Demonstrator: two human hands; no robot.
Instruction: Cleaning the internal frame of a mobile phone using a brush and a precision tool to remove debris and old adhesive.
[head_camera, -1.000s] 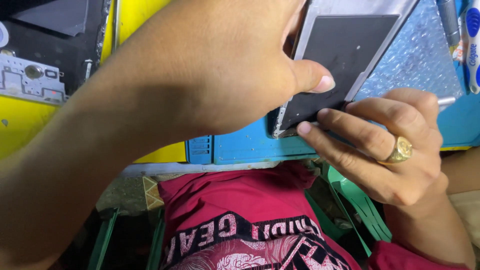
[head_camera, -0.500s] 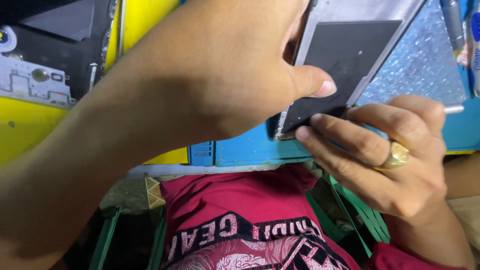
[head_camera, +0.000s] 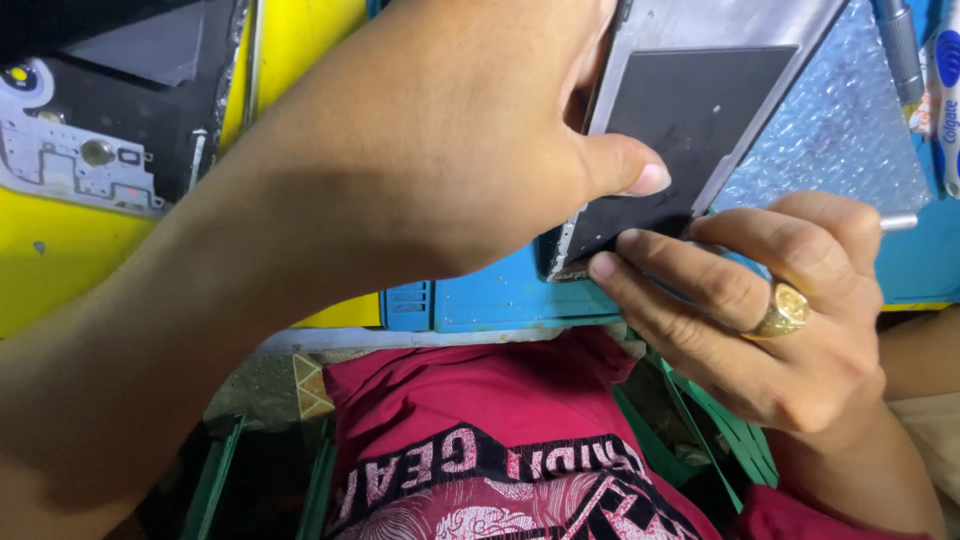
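While the left hand (head_camera: 450, 150) grips the phone frame (head_camera: 690, 110) by its edge, thumb on the dark back panel, the right hand (head_camera: 770, 310), closed on a thin metal tool (head_camera: 898, 222), works its tip at the lower corner; looks like prying w/ the seam just started. Next calls for shallow, steady leverage. Frame sits over the blue mat (head_camera: 500, 295); a circuit board (head_camera: 70, 150) lies well left, bubble wrap (head_camera: 840, 130) right.

The phone frame (head_camera: 690, 120) lies on the mat (head_camera: 500, 295), circuit board (head_camera: 70, 150) far left.
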